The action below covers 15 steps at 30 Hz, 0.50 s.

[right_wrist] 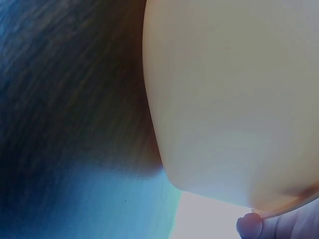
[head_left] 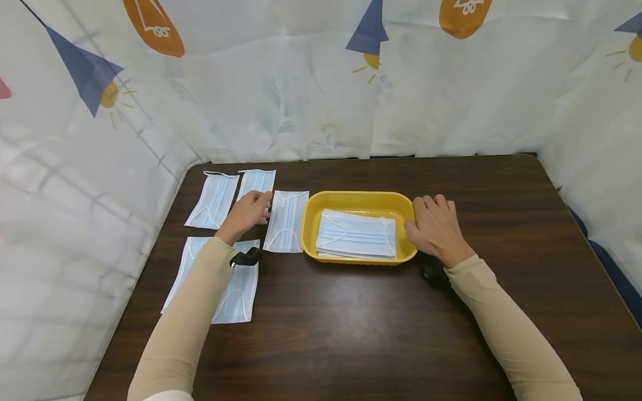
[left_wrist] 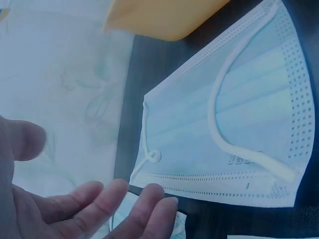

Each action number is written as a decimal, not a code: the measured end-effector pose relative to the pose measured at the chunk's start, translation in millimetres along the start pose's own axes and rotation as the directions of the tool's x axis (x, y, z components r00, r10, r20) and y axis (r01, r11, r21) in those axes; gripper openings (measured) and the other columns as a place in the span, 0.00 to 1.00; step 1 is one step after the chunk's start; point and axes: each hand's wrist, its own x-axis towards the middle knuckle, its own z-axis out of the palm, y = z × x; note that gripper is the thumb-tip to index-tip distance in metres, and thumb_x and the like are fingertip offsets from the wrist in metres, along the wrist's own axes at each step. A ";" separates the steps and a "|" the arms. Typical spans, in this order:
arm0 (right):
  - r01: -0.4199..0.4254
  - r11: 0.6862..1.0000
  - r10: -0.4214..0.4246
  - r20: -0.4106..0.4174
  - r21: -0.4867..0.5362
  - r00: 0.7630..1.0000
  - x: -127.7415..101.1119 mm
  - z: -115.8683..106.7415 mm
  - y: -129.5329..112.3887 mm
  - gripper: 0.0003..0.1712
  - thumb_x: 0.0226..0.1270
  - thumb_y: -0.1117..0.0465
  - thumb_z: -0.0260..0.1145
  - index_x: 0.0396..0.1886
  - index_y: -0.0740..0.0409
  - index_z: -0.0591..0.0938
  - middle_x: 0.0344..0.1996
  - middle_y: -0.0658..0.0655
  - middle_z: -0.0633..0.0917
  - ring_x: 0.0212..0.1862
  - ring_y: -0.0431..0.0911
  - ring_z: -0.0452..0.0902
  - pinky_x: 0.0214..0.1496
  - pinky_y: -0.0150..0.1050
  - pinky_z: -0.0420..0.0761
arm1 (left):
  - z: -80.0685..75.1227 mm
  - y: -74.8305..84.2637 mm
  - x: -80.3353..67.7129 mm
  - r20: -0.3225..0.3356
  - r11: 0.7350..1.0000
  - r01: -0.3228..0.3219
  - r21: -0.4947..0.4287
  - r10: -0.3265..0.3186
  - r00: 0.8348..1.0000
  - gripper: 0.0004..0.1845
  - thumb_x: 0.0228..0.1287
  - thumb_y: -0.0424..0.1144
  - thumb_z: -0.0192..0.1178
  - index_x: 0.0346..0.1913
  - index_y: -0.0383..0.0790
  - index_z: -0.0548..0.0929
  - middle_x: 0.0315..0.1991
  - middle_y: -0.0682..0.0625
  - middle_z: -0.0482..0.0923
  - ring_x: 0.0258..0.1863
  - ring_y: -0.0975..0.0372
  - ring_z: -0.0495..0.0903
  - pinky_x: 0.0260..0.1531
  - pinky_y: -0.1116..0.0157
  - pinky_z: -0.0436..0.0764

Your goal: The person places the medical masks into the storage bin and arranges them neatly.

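A yellow tray (head_left: 359, 197) stands mid-table with a stack of pale blue face masks (head_left: 357, 235) lying in it. My right hand (head_left: 435, 223) rests against the tray's right end with relaxed fingers, the thumb at the rim; the right wrist view shows the tray wall (right_wrist: 229, 99) and a thumb tip (right_wrist: 249, 225). My left hand (head_left: 253, 207) hovers with loose, straight fingers beside a mask (head_left: 287, 221) laid flat just left of the tray. In the left wrist view the fingers (left_wrist: 124, 209) hold nothing, and the mask (left_wrist: 234, 129) lies beyond them.
Several more masks lie flat on the dark wooden table (head_left: 351, 323) at the left: two at the back (head_left: 213, 199) (head_left: 257, 181) and two near my left forearm (head_left: 238, 289). A printed white cloth (head_left: 301, 83) walls in the table on three sides.
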 end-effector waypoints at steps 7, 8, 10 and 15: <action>-0.012 1.000 0.013 0.018 -0.006 1.000 1.4 -1.3 -0.7 0.15 0.70 0.54 0.49 0.39 0.62 0.75 0.31 0.59 0.74 0.39 0.57 0.63 0.47 0.53 0.62 | -1.3 -8.8 2.6 0.005 0.999 0.019 -0.048 -0.019 1.000 0.33 0.80 0.53 0.46 0.71 0.28 0.66 0.67 0.33 0.73 0.62 0.43 0.81 0.55 0.55 0.87; -0.013 1.000 0.013 0.019 -0.005 1.000 1.6 -1.4 -0.9 0.15 0.70 0.54 0.49 0.39 0.62 0.75 0.31 0.59 0.74 0.39 0.57 0.63 0.48 0.53 0.62 | -1.0 -9.2 2.7 0.003 0.999 0.017 -0.051 -0.017 1.000 0.32 0.80 0.52 0.47 0.71 0.28 0.67 0.67 0.32 0.73 0.62 0.43 0.81 0.54 0.55 0.87; -0.011 1.000 0.011 0.019 -0.002 1.000 1.9 -1.4 -1.1 0.15 0.70 0.54 0.49 0.40 0.62 0.75 0.31 0.59 0.74 0.40 0.57 0.63 0.48 0.54 0.62 | -0.1 -9.6 2.5 -0.003 0.998 0.017 -0.054 -0.017 1.000 0.31 0.79 0.50 0.48 0.71 0.27 0.67 0.66 0.32 0.73 0.62 0.42 0.82 0.54 0.55 0.87; -0.017 1.000 0.017 0.023 0.000 1.000 1.9 -1.2 -1.3 0.15 0.70 0.54 0.50 0.40 0.62 0.74 0.32 0.59 0.75 0.40 0.57 0.63 0.48 0.54 0.61 | 2.6 -9.3 2.5 -0.024 0.999 0.031 -0.013 -0.031 0.999 0.31 0.78 0.51 0.49 0.70 0.29 0.68 0.65 0.33 0.75 0.61 0.44 0.83 0.57 0.53 0.86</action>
